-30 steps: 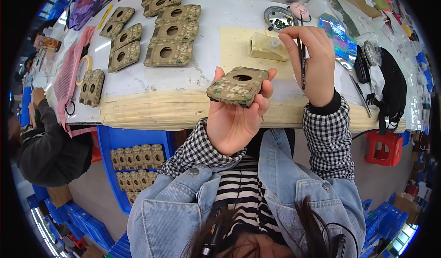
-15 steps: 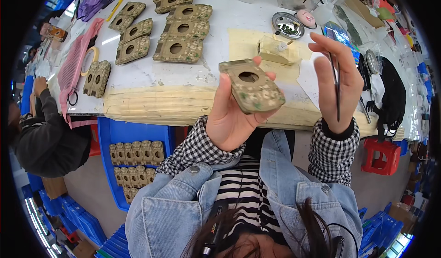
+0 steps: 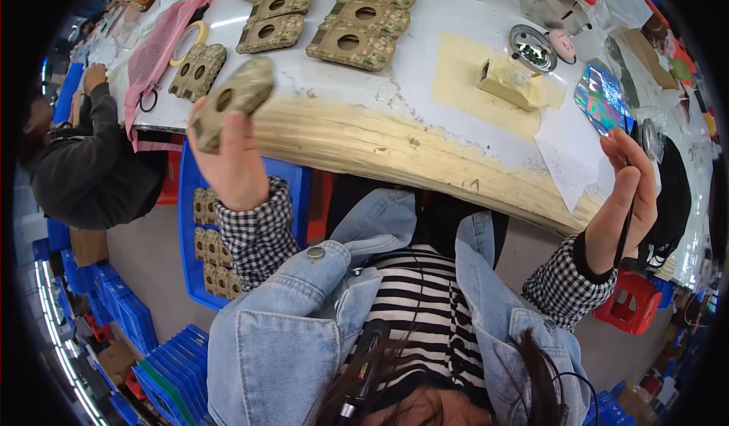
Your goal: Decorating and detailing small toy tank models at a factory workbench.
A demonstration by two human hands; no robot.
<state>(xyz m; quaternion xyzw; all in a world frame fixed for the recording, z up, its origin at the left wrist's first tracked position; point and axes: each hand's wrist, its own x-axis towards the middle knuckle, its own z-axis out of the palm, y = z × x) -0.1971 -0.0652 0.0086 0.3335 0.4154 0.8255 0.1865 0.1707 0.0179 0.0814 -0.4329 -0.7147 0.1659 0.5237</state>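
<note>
My left hand [image 3: 239,160] is raised at the table's front edge, fingers closed round a camouflage-patterned toy tank hull [image 3: 255,86] with a round hole in its top. The hull is tilted and a little blurred. Off to the right, my right hand [image 3: 624,198] grips thin dark tweezers [image 3: 628,225] that run along the fingers and past the palm. Similar camouflage hulls [image 3: 355,45] lie in rows on the table, and a pair of them [image 3: 197,71] sits just beyond my left hand. A round metal dish [image 3: 534,46] holds small dark green bits.
A blue tray [image 3: 187,253] below the table edge holds more hulls. A cream block [image 3: 503,84], a shiny holographic sheet [image 3: 601,96], pink mesh [image 3: 161,54] and a tape roll [image 3: 188,44] lie on the table. A co-worker [image 3: 95,164] sits at left; a red stool [image 3: 632,301] stands at right.
My left hand has carried the hull from the middle to the left, near the hull pair. My right hand has moved right and lower with the tweezers. The whole view has shifted.
</note>
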